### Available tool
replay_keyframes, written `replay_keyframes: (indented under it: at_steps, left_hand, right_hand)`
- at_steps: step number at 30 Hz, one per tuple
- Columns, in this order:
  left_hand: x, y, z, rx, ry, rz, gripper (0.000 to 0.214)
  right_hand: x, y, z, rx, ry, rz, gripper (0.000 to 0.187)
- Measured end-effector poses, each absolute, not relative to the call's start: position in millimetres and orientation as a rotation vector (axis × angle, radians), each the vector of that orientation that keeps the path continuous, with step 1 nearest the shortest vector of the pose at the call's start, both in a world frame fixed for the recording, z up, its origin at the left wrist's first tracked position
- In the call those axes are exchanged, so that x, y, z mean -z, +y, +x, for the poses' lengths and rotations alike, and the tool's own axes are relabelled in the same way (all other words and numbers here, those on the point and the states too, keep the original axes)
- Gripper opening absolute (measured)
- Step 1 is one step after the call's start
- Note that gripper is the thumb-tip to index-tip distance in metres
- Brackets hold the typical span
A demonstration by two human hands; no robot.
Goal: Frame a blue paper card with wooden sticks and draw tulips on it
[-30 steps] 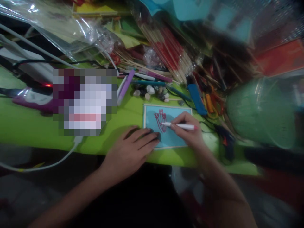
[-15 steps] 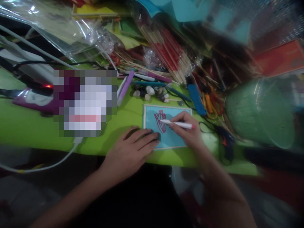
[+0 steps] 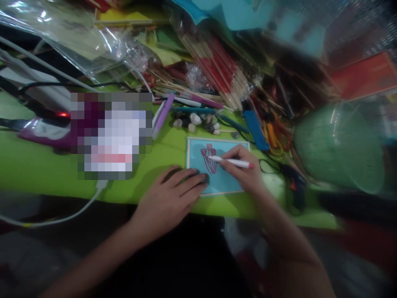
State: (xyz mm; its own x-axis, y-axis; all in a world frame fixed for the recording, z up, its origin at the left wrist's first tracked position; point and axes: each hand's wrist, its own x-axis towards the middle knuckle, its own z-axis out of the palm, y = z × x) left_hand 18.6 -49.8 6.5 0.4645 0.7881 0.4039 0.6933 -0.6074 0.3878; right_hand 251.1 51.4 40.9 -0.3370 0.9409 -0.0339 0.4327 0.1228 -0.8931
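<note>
A blue card (image 3: pixel 228 184) with a pale stick border lies on the green tabletop. On it is a red line drawing (image 3: pixel 209 159) of three tulip-like flowers with long stems. My right hand (image 3: pixel 243 167) pinches a white felt-tip pen (image 3: pixel 231 161) with a red end, its tip on or just above the drawn stems. My left hand (image 3: pixel 175 192) lies flat, fingers stretched out, with the fingertips on the card's lower left part.
Behind the card lie several pebbles (image 3: pixel 195 118), pens (image 3: pixel 163 116) and a blue cutter (image 3: pixel 256 130). Bundled sticks (image 3: pixel 214 62) lie farther back. At right are a green basket (image 3: pixel 338 145) and a dark glue gun (image 3: pixel 293 186). A pixelated area covers something at left, above a white cable (image 3: pixel 80 213).
Almost nothing differs. The pen and both hands hold nearly the same place over the card, and the view has shifted very slightly.
</note>
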Motion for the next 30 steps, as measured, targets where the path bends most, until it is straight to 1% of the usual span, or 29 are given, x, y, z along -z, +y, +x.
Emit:
replay_keyframes:
  at_steps: [30]
  left_hand:
    - [-6.0,-49.5,17.8,-0.834,1.308,2.543,0.029]
  right_hand:
    - [-40.2,50.8,253.2,-1.192,-1.802,-1.318,0.026]
